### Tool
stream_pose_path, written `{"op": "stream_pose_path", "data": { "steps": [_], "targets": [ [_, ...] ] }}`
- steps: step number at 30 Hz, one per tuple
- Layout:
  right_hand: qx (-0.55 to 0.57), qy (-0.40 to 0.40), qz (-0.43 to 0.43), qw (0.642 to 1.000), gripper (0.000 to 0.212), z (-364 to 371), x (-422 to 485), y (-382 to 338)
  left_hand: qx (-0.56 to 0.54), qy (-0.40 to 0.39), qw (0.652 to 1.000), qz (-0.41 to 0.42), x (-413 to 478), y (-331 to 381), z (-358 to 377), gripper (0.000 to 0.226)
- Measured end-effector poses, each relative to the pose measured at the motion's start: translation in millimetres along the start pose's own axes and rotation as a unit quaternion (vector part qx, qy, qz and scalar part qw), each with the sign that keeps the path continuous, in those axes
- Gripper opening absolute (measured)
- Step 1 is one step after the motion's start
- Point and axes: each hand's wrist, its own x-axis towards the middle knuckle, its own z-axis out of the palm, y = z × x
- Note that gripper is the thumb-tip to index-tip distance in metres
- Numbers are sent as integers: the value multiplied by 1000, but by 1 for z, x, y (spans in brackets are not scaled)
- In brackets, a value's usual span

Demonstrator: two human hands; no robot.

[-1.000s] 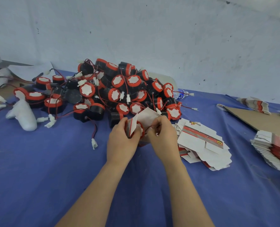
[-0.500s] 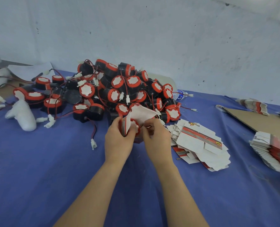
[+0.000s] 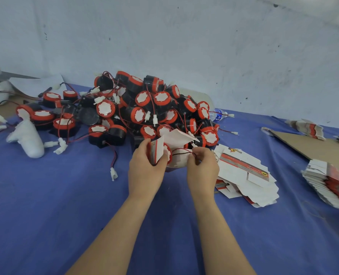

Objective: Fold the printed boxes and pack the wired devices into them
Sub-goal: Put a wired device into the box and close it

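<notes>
- Both grips are busy: my left grip (image 3: 144, 169) is curled round a half-folded printed box (image 3: 175, 136), thumb on the near side and fingers wrapped behind it.
- My right grip (image 3: 202, 171) pinches a red-and-black wire (image 3: 181, 153) between thumb and fingertips, just beside the box.
- I see a wired device (image 3: 167, 153) sitting in the open mouth of the box, with its red rim and white face showing. The wire runs from it across to the right grip.
- One white flap of the box stands up and leans to the right over the device. A small white connector (image 3: 194, 144) shows just above the right grip.
- Box and device are held over the middle of the desk (image 3: 65, 205), which is covered in blue cloth. They sit right at the near foot of the device pile.
- That pile of devices (image 3: 144, 108) is heaped along the far edge of the desk against the wall. They are black bodies with red rims and white faces, and their wires and white plugs are tangled through.
- One loose plug (image 3: 113, 173) lies on the cloth to the left of my left grip, at the end of a wire trailing from the pile.
- Flat box blanks (image 3: 244, 175) lie fanned out just right of the right grip.
- A taller stack of flat boxes (image 3: 331, 185) sits at the right edge, with a brown cardboard sheet (image 3: 307, 145) behind it.
- A white foam piece (image 3: 27, 139) lies near the left edge.
</notes>
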Motion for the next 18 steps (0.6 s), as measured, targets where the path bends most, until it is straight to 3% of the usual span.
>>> {"op": "stream_pose_path", "data": {
  "steps": [11, 15, 18],
  "targets": [
    [-49, -60, -84, 993, 21, 2, -6, -8, 25, -8, 1000, 6, 0, 0, 0, 55],
    [-6, -55, -38, 998, 30, -1, -5, -8, 21, -28, 999, 9, -2, 0, 2, 46],
    [-57, -88, -27, 994, 35, -4, -2, -8, 22, -24, 999, 7, -1, -1, 2, 46]
  ]
}}
